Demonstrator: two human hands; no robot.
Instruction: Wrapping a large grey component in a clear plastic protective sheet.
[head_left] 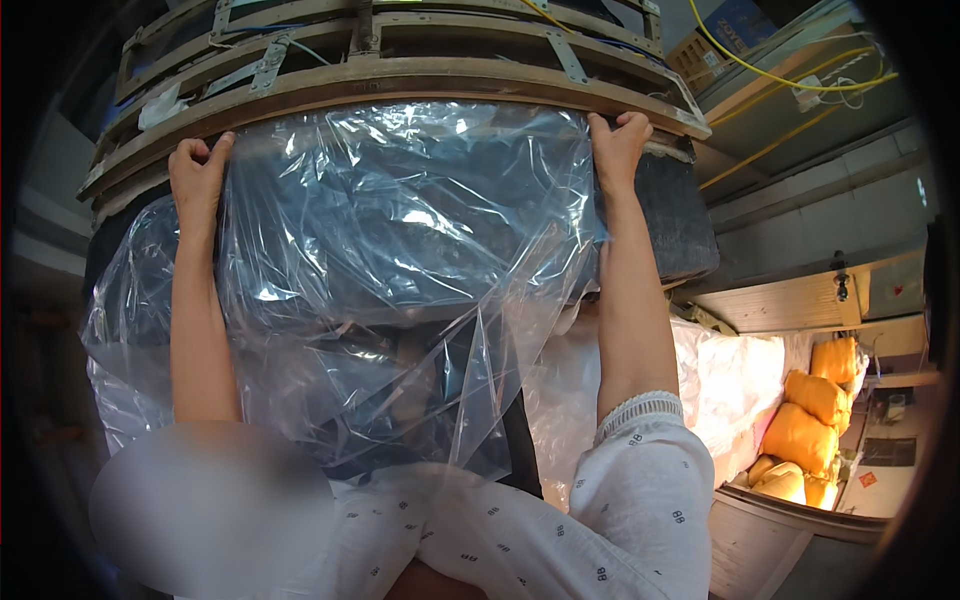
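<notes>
A large clear plastic sheet (400, 215) hangs over a dark padded piece (665, 225) and drapes down in wrinkles toward my lap. Its upper edge lies against the front rail of a wooden frame (400, 80) with metal brackets. At the upper left, my left hand (200, 175) is closed, thumb and fingers pinching the sheet's edge just below the rail. My right hand (620, 150) grips the sheet's other upper corner in the same way. Both arms reach forward, far apart, with the sheet spread between them. The fingertips are partly hidden against the rail.
Orange-yellow wrapped bundles (805, 425) are stacked at the right beside white plastic-covered material (730, 380). A yellow cable (780, 80) hangs at the upper right, near a blue box (735, 25). A brown panel edge (800, 512) stands at the lower right.
</notes>
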